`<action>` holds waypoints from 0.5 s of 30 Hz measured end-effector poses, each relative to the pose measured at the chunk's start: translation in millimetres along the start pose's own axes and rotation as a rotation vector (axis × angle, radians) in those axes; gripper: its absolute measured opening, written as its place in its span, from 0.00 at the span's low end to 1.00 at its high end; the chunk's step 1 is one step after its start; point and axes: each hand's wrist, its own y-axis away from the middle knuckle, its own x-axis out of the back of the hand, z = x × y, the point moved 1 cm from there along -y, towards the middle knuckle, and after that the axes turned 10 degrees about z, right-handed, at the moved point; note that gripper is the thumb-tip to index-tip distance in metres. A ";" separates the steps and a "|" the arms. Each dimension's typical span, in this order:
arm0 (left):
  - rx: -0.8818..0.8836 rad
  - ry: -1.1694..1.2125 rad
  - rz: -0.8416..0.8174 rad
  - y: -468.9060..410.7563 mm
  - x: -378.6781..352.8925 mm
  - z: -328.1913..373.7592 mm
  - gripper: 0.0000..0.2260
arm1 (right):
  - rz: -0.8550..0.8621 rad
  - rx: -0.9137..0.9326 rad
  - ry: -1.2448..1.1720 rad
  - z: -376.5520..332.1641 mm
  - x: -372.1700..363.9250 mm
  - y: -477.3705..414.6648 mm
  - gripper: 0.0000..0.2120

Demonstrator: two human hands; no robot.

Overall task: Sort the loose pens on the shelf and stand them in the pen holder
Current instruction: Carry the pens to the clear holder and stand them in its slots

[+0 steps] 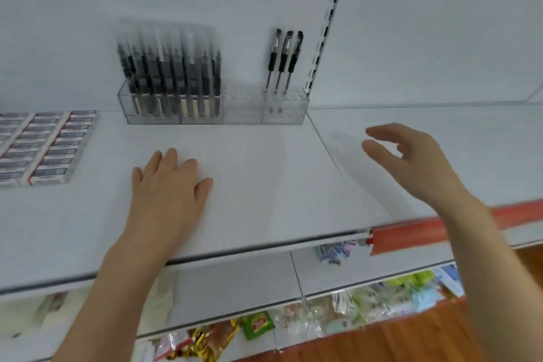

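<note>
Flat packs with glossy printed labels lie in rows at the left of the matte white shelf. The left hand rests flat, fingers spread, holding nothing. Behind it the clear plastic pen holder stands crowded with slim black pens; a careless reach could tip it. The right hand hovers, loosely open and empty

Pen holder at back of shelf; pens standing in its left compartments, three pens at right end; boxes far left.
</note>
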 end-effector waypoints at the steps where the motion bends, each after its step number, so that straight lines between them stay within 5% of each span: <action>1: -0.034 0.015 0.041 2.8 -0.9 9.3 0.19 | 0.055 -0.043 0.002 15.8 17.2 14.0 0.13; 5: -0.284 0.227 0.199 38.4 -10.3 87.2 0.19 | 0.219 -0.209 0.082 85.2 80.2 81.2 0.13; 11: -0.606 0.420 0.040 137.5 -42.7 242.6 0.19 | 0.233 -0.452 0.230 187.9 168.4 200.6 0.19; 15: -0.636 0.487 -0.166 200.0 -75.0 310.2 0.17 | 0.219 -0.612 0.308 240.4 213.7 279.2 0.20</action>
